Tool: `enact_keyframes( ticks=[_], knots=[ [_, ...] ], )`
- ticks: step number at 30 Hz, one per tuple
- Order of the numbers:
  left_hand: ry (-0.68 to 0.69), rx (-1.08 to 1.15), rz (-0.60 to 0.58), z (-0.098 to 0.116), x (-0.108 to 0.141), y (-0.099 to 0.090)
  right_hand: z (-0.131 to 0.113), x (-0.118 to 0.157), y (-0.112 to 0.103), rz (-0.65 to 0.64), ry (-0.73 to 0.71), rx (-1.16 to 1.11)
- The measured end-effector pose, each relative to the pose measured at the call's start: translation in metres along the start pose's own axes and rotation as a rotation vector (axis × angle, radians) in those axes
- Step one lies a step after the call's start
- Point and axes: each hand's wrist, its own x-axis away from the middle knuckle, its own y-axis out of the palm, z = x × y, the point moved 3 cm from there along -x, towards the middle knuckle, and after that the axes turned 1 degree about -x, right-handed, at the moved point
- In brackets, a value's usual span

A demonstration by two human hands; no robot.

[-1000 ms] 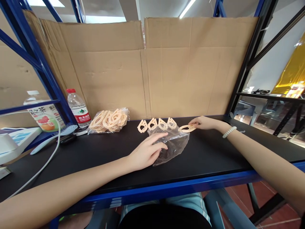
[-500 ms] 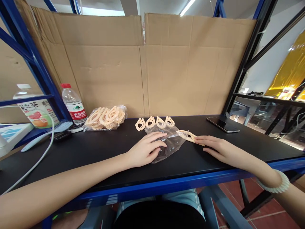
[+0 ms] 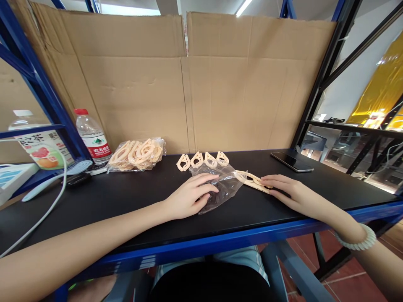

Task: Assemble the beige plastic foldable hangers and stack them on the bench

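Blk tabletop [image 3: 141, 188] holds phone [image 3: 291, 162], clr bag [image 3: 222, 189], filled bag [image 3: 137, 156] & loose beige pcs [image 3: 201, 159].

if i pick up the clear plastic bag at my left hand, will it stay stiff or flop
The clear plastic bag will probably flop: its film looks thin and creased. It is likely light, as the black tabletop shows through. Its glossy surface may be slippery.

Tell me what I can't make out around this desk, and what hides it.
Head view: the right end of the beige piece, covered by the right hand.
Head view: part of the clear bag, under the left hand.
Head view: how many pieces the full bag holds; they overlap.
Head view: a strip of the fruit-label bottle, behind the blue bar.
Head view: where the white cable leads, cut off by the left edge.
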Motion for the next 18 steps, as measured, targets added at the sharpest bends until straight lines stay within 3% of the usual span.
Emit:
enact_keyframes(
  ticks=[4, 10, 14, 18],
  knots=[
    [0.001, 0.000, -0.003, 0.000, 0.000, 0.001, -0.008, 0.002, 0.002, 0.006, -0.044, 0.034],
    [-0.015, 0.016, -0.040, 0.004, -0.001, -0.004, -0.047, 0.010, 0.002, -0.020, -0.146, 0.058],
    [-0.014, 0.029, -0.113, 0.016, -0.002, -0.014, -0.073, 0.020, 0.001, -0.039, -0.199, 0.087],
    [-0.051, 0.003, -0.133, 0.031, -0.001, -0.019, -0.086, 0.037, 0.003, 0.022, -0.248, 0.043]
  ],
)
